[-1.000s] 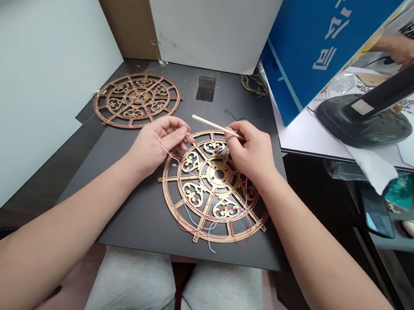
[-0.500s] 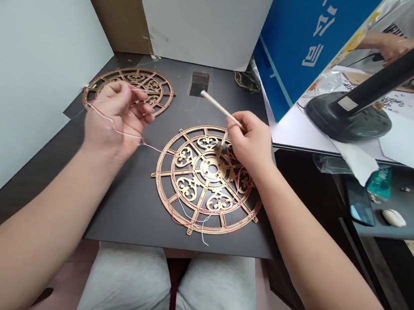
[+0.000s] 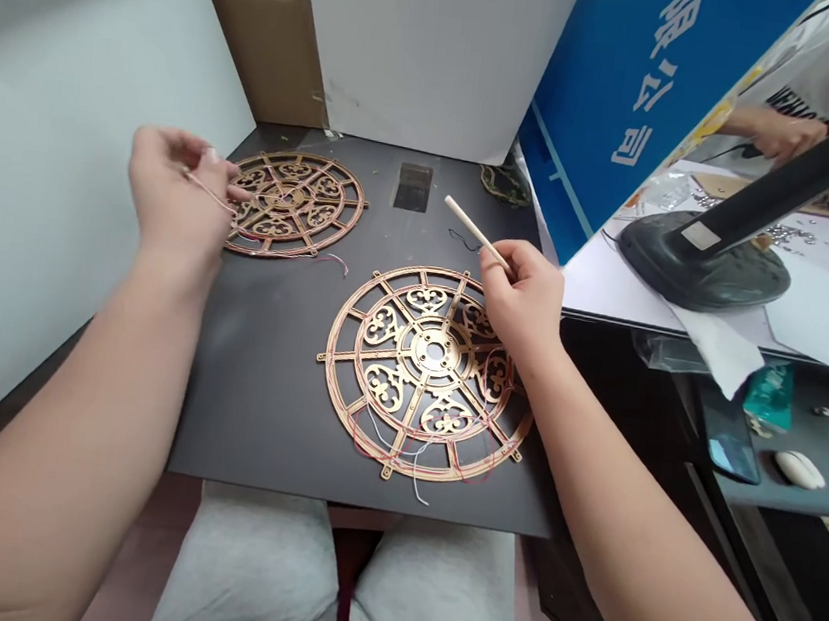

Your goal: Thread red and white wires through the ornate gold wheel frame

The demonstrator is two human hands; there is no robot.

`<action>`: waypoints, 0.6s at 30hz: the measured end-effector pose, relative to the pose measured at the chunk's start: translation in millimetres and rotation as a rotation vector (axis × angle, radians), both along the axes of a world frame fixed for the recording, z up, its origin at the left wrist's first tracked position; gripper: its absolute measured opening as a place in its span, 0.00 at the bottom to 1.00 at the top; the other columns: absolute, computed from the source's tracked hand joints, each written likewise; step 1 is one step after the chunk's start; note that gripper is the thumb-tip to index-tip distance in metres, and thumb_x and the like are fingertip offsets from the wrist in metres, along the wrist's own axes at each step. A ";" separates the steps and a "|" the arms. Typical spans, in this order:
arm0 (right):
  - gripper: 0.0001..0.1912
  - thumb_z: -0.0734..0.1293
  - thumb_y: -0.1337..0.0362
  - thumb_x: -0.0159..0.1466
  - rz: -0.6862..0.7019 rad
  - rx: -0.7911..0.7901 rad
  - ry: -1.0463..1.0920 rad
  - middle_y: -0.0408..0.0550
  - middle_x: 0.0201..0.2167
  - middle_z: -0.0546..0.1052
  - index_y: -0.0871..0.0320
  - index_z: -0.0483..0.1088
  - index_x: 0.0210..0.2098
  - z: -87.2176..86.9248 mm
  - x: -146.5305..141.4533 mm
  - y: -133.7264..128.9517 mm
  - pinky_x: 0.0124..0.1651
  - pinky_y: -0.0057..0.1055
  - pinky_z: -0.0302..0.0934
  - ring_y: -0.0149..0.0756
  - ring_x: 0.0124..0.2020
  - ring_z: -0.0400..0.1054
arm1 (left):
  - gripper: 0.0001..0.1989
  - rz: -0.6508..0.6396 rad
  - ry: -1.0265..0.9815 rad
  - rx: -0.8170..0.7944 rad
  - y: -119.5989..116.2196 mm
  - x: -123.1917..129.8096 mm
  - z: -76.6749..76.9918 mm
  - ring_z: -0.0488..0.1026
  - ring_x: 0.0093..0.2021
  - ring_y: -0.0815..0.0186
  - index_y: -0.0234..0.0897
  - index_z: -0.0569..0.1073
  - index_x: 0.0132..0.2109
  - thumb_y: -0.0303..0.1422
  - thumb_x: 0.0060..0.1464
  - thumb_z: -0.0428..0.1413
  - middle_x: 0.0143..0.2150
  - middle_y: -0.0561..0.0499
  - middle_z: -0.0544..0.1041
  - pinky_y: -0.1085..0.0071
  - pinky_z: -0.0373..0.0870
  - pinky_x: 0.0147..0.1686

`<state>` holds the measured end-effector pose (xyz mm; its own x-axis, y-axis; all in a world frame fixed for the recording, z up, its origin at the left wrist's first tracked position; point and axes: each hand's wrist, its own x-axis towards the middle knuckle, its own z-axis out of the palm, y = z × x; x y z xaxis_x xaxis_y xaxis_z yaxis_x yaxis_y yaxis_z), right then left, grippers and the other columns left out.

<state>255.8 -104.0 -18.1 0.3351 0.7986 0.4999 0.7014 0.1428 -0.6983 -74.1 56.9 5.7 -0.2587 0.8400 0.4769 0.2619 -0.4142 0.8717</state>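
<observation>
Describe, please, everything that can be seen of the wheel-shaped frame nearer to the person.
The nearer wheel-shaped frame is golden-brown and looks like cut wood. It has concentric rings, spokes, heart-like scrollwork panels, small outer tabs and a hub with a central hole. It lies flat on the dark board. Thin red and white strands run over it, some looping loosely near its front edge. The right hand hides part of its right side; whether they touch is unclear.

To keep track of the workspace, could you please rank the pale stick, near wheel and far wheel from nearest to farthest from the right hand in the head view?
1. Pale stick: held in the right hand.
2. Near wheel: partly hidden by that hand, lower left.
3. Far wheel: farther left, toward the back.
</observation>
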 end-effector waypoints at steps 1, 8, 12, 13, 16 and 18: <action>0.10 0.66 0.58 0.67 0.005 -0.006 0.000 0.42 0.25 0.71 0.57 0.75 0.36 -0.6 -0.2 0.5 0.34 0.33 0.54 0.33 0.27 0.62 | 0.12 -0.051 0.094 -0.009 4.5 -0.2 1.8 0.74 0.29 0.74 0.35 0.67 0.46 0.30 0.65 0.64 0.34 0.57 0.76 0.73 0.64 0.23; 0.10 0.66 0.57 0.66 0.005 -0.052 0.000 0.44 0.26 0.73 0.57 0.76 0.37 -3.5 -0.8 1.9 0.35 0.33 0.56 0.35 0.28 0.65 | 0.04 -0.412 0.275 -0.166 25.9 48.5 29.0 0.77 0.28 0.73 0.32 0.71 0.44 0.24 0.67 0.60 0.33 0.55 0.80 0.73 0.68 0.27; 0.11 0.65 0.57 0.67 -0.065 -0.028 0.007 0.44 0.27 0.73 0.56 0.76 0.38 -4.9 1.9 3.2 0.36 0.34 0.56 0.35 0.29 0.65 | 0.02 -0.567 0.005 -0.236 30.4 109.0 44.9 0.75 0.27 0.76 0.35 0.65 0.49 0.27 0.74 0.52 0.33 0.59 0.78 0.74 0.66 0.28; 0.11 0.65 0.57 0.67 -0.082 -0.023 0.008 0.45 0.27 0.74 0.57 0.76 0.38 -5.4 2.5 3.5 0.36 0.34 0.56 0.36 0.29 0.66 | 0.02 -0.520 -0.111 -0.294 32.3 124.8 47.2 0.74 0.26 0.77 0.36 0.63 0.51 0.26 0.76 0.50 0.32 0.61 0.77 0.74 0.63 0.27; 0.11 0.65 0.57 0.67 -0.093 -0.017 0.024 0.44 0.26 0.73 0.56 0.76 0.37 -6.8 3.3 4.1 0.35 0.34 0.56 0.35 0.29 0.65 | 0.04 -0.416 -0.263 -0.366 41.4 166.1 42.4 0.74 0.28 0.79 0.40 0.56 0.56 0.28 0.79 0.43 0.39 0.61 0.76 0.74 0.63 0.30; 0.11 0.65 0.57 0.67 -0.083 -0.021 0.032 0.43 0.26 0.73 0.56 0.76 0.37 -7.1 3.3 4.3 0.35 0.34 0.56 0.35 0.28 0.65 | 0.07 -0.332 -0.359 -0.396 47.8 184.8 26.8 0.73 0.30 0.81 0.42 0.53 0.57 0.29 0.81 0.33 0.46 0.57 0.75 0.76 0.64 0.32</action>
<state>259.2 -99.8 -25.2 0.4160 0.7775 0.4717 0.6878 0.0704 -0.7225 110.7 104.7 32.5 -0.0397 0.9982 0.0452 -0.1626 -0.0511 0.9854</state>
